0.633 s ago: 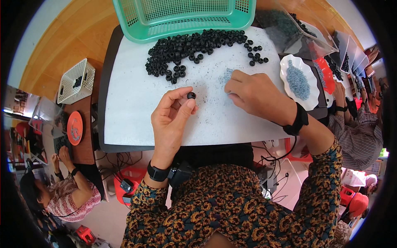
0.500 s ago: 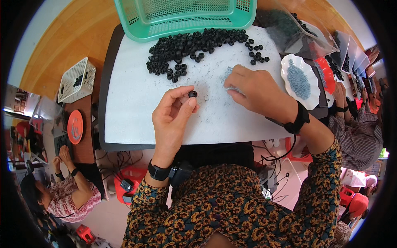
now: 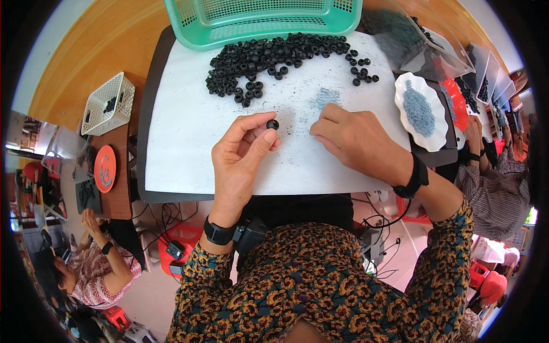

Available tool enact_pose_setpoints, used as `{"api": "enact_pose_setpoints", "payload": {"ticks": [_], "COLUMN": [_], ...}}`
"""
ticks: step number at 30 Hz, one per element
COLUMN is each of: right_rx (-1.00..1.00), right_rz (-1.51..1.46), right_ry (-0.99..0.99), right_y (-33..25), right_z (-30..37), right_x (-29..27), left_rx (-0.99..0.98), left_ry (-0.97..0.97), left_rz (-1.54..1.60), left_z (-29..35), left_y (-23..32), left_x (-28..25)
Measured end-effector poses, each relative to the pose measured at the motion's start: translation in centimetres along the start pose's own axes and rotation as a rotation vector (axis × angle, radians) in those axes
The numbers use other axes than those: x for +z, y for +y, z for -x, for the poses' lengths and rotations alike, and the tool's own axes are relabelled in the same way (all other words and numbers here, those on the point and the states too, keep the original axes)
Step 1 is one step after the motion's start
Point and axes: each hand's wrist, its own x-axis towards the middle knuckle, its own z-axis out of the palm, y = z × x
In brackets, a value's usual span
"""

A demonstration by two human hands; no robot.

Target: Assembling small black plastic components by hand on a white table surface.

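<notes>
Our left hand (image 3: 243, 148) pinches a black bead (image 3: 273, 124), nearer us than the green basket (image 3: 197, 37); a loose pinch could drop it. Our right hand's (image 3: 357, 137) grip, we can't tell.

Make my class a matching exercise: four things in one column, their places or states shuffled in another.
1. left hand
2. green basket
3. scalloped white dish
4. orange plate

A. left of the white sheet
B. pinching a round black piece
C. at the sheet's right edge
D. at the sheet's far edge

Pairs: 1-B, 2-D, 3-C, 4-A
</notes>
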Motion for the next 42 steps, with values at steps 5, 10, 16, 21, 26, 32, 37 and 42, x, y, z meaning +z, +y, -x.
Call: {"api": "enact_pose_setpoints", "payload": {"ticks": [5, 10, 16, 21, 26, 32, 37, 42], "right_rx": [-0.089, 0.114, 0.275, 0.277, 0.315, 0.417, 0.527, 0.592], "right_rz": [-0.16, -0.625, -0.684, -0.651, -0.698, -1.028, -1.105, -1.261], "right_ry": [0.106, 0.193, 0.044, -0.021, -0.053, -0.273, -0.369, -0.461], "right_y": [-0.2, -2.6, -2.8, -2.5, -2.4, -1.3, -0.7, 0.1], "right_z": [-0.9, -2.9, -3.3, -3.2, -3.4, -4.2, -4.7, -5.3], "right_x": [-0.3, -1.9, -1.8, -2.4, -2.4, -2.4, -1.7, -0.5], "left_rx": [-0.066, -0.055, -0.021, -0.006, 0.008, -0.038, -0.099, -0.123], "left_ry": [0.002, -0.033, -0.075, -0.091, -0.119, -0.163, -0.169, -0.155], "left_rz": [0.066, 0.082, 0.037, 0.008, -0.026, 0.025, 0.087, 0.106], "left_z": [0.0, 0.1, 0.2, 0.3, 0.3, 0.5, 0.4, 0.4], "left_y": [-0.1, -0.1, -0.1, -0.4, -0.2, 0.1, 0.6, 0.5], "left_x": [-0.1, -0.2, 0.2, 0.2, 0.1, -0.1, -0.3, -0.5]}}
